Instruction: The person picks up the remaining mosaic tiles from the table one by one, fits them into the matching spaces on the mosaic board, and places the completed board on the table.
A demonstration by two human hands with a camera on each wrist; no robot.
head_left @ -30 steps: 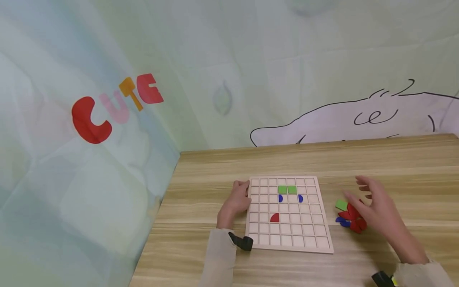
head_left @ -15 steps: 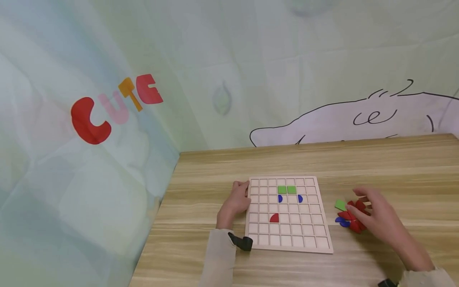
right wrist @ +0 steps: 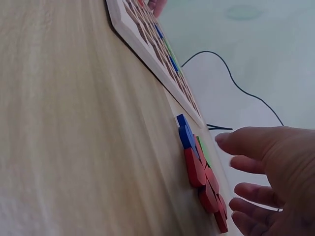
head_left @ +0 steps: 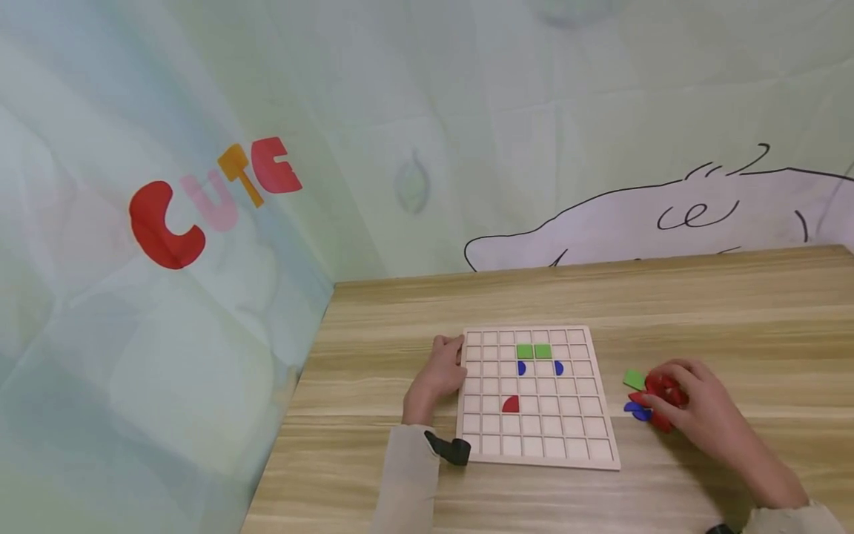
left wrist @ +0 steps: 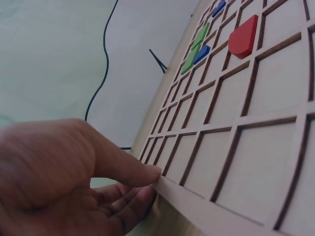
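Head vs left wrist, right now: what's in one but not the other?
Head only: the right hand at the loose pile of red, blue and green pieces, plus the CUTE lettering on the backdrop.

Left wrist only: the side face of the red quarter-disc, showing it is a thick piece; from above, head shows just its flat top.

Both: the left hand at the edge of the board, with two green squares, two blue half-discs and that red quarter-disc on it.

A pale gridded board (head_left: 554, 406) lies flat beside clustered red, blue and green pieces (right wrist: 195, 171).
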